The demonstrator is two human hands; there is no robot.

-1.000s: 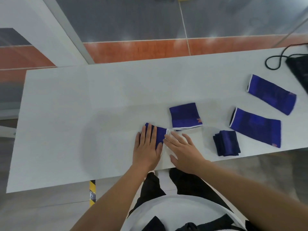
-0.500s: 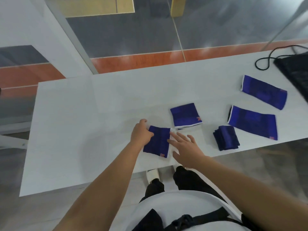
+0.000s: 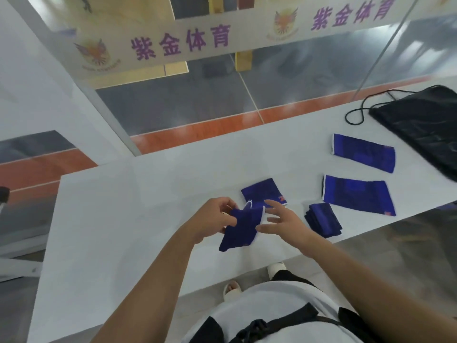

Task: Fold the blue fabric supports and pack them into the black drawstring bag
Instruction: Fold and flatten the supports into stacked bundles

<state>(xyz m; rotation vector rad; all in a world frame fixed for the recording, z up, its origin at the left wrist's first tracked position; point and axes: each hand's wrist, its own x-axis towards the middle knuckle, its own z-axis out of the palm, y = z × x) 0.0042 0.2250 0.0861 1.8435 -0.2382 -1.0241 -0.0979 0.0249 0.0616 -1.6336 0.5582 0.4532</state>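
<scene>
The bench [image 3: 123,219] is white. The centre support [image 3: 241,230] is deep blue with a white edge; the folded support [image 3: 264,194] just above it matches, with a red corner mark. The folded stack [image 3: 322,220] is darker navy. The upper flat support [image 3: 363,153] and lower flat support [image 3: 356,194] are blue with darker blocks, white trim and red marks. Upper right, the drawstring bag [image 3: 420,125] and its cord [image 3: 346,118] are black. The floor stripe [image 3: 197,131] is orange-red; the characters [image 3: 180,43] on the banner [image 3: 247,38] are purple.

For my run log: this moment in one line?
left hand: grips blue support | right hand: open beside it | black bag: lying far right
</scene>
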